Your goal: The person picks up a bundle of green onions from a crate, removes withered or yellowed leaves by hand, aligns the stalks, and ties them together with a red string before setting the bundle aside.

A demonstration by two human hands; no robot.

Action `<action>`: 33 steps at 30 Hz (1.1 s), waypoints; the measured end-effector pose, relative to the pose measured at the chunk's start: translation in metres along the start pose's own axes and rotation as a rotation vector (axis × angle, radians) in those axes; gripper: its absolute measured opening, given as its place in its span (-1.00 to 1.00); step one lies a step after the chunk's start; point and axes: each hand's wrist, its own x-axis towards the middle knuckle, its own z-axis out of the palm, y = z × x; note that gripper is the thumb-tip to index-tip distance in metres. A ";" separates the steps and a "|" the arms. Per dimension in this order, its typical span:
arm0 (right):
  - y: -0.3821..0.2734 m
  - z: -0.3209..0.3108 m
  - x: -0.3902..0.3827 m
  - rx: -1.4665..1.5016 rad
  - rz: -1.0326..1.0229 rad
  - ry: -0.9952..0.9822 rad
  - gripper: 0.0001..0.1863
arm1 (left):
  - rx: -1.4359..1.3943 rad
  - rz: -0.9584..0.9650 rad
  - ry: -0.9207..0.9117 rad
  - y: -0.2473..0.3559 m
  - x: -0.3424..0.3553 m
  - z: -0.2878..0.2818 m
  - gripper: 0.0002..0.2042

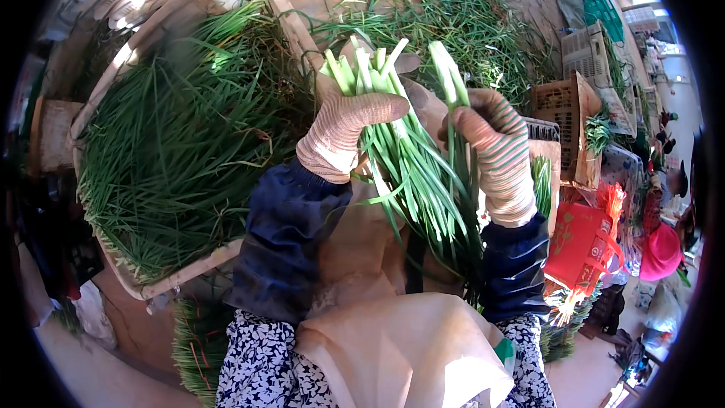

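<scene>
My left hand (343, 125), in a knit work glove, is closed round a bunch of green chives (411, 166) with the pale cut ends pointing up and the leaves hanging down toward my lap. My right hand (495, 136), gloved with green stripes, pinches a smaller stalk of chives (447, 75) just beside the bunch. Both forearms wear dark blue sleeve covers. A tan apron (400, 347) lies across my lap under the leaves.
A large flat tray (181, 276) piled with loose chives sits at the left. More chives lie heaped at the back. Brown plastic crates (563, 106), a red bag (581, 245) and a green basket (600, 7) stand at the right. Another person in a pink hat is at the far right.
</scene>
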 end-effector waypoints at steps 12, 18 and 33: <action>-0.005 0.020 -0.012 0.095 0.037 -0.091 -0.67 | 0.191 0.155 0.016 -0.004 0.007 0.006 -0.35; 0.022 0.019 0.003 -0.698 -0.659 -0.048 -0.66 | 0.283 0.183 0.054 -0.006 0.006 0.005 -0.23; 0.016 0.018 -0.011 -0.287 -0.259 -0.197 -0.60 | 0.146 0.100 -0.054 -0.002 0.003 -0.004 -0.19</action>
